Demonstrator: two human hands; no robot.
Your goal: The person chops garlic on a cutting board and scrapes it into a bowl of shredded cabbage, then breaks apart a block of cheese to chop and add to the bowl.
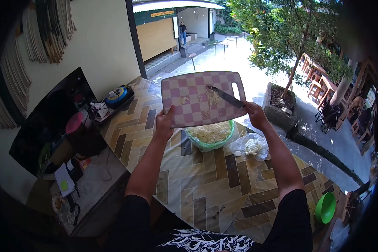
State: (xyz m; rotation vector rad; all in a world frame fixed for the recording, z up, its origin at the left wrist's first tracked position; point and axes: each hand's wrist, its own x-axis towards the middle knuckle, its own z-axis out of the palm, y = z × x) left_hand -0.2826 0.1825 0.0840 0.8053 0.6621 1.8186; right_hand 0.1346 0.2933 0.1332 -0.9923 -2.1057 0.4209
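A pink and white checkered cutting board (189, 90) is held up above the table, its face tilted toward me. My left hand (164, 123) grips the board's lower left edge, thumb on its face. At the lower right edge my right hand (256, 115) is closed around the handle of a dark-bladed knife (227, 98). The blade lies across the board, its tip by a small heap of pale shreds (214, 99). Below the board stands a green-rimmed bowl (212, 145) full of shredded pale vegetable (210, 133), partly hidden behind it.
A clear plastic bag (262, 147) with pale pieces lies right of the bowl. A green bowl (325, 208) sits at the table's right edge. On the left are a dark screen (50, 122) and a tray of items (115, 103). A person (183, 33) stands far off.
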